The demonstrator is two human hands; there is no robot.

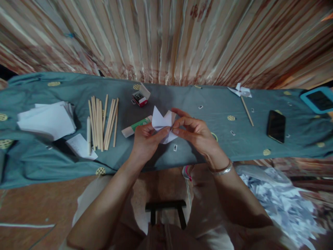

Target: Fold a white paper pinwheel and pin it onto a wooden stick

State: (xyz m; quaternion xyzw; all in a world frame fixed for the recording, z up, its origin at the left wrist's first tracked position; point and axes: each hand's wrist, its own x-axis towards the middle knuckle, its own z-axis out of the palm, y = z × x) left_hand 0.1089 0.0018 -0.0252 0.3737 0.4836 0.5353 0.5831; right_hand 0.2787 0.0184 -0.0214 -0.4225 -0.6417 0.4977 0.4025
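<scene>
The paper [163,119], white and folded into points, is up over the counter [213,99] between the 2 hands. The left hand [147,140] grasps its near left part, thumb pressed along the front; how its other fingers sit behind cannot be told. The right hand [195,132] pinches at the paper's middle, thumb and index meeting by a small dark bit, too small to name

If the right fingers slip, the folds could spring open, since nothing else plainly gathers them there. Pushing hard at that spot could tear the paper, and if the dark bit is sharp it could prick the left thumb, whose tip is just beside it

To the left of the paper, close to the left hand, lies the green box [142,121]; a swing of the wrist could nudge it. Beyond the paper and to its left, the red box [141,99] is open, so a knock could spill its small dark contents. Farther left of the paper, the loose sticks [100,121] could roll if bumped. Well to the paper's right lie a pinwheel [240,91] on a stick and, farther out, a phone [276,126], both clear of the hands
</scene>
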